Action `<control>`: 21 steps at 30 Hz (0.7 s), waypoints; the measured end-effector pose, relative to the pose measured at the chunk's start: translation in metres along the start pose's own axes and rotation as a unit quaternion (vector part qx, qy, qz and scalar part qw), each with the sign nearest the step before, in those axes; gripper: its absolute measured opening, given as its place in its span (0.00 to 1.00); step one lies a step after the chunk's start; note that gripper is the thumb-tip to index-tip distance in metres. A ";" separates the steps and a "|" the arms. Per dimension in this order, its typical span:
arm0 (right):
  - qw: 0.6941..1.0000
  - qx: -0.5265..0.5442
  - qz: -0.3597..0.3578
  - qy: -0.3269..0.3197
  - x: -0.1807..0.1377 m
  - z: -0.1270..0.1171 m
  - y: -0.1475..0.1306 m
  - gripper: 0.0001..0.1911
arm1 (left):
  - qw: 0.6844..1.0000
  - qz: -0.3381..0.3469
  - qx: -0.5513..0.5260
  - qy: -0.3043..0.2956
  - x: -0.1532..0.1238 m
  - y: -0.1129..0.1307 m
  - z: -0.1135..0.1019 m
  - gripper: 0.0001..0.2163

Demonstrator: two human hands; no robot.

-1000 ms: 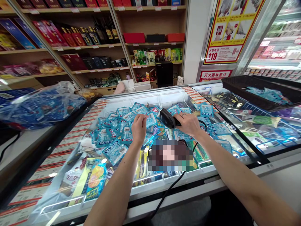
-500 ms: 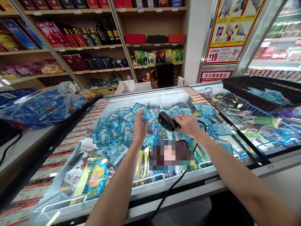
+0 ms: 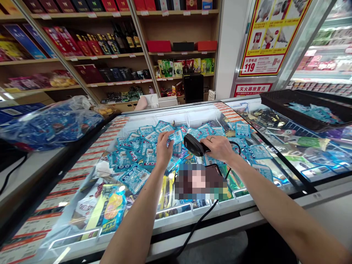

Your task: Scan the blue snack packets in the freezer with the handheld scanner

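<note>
My right hand [image 3: 218,147] grips a black barcode scanner [image 3: 193,144], its head pointing left over an open chest freezer [image 3: 192,216]. A black cable runs from the scanner down over the freezer's front edge. My left hand [image 3: 164,148] pinches a light-blue packet [image 3: 176,136] at the top of a heap of the same blue packets [image 3: 134,156], right beside the scanner head. A blurred patch covers something just below my hands.
Yellow and green ice-cream wrappers [image 3: 111,209] lie at the freezer's front left. A clear bag of blue packets [image 3: 46,124] sits on the left lid. A black crate [image 3: 308,108] rests on the neighbouring freezer at right. Wooden shelves of boxes and bottles [image 3: 110,44] stand behind.
My left hand reached a little farther forward and took hold of a blue packet near the scanner. The scanner shifted slightly left and away.
</note>
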State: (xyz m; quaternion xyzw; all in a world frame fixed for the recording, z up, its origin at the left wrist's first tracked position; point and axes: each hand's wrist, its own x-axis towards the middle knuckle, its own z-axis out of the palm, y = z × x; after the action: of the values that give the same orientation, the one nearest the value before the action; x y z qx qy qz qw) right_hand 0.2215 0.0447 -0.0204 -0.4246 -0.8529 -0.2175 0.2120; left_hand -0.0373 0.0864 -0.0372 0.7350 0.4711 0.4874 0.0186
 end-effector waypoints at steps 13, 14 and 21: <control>1.000 -0.004 -0.004 0.002 0.000 -0.001 -0.001 0.12 | 1.000 -0.011 0.008 -0.002 0.000 -0.002 0.001 0.18; 1.000 -0.005 -0.005 0.003 0.000 -0.001 -0.001 0.12 | 1.000 -0.010 0.009 -0.001 0.000 -0.003 0.001 0.18; 1.000 0.001 -0.007 0.005 0.000 0.000 -0.001 0.12 | 1.000 -0.011 0.015 -0.007 0.001 0.000 0.000 0.18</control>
State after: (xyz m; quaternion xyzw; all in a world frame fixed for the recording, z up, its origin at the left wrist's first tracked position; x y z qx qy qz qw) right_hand 0.2209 0.0443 -0.0206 -0.4171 -0.8551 -0.2201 0.2154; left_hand -0.0373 0.0872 -0.0372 0.7336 0.4859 0.4748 0.0162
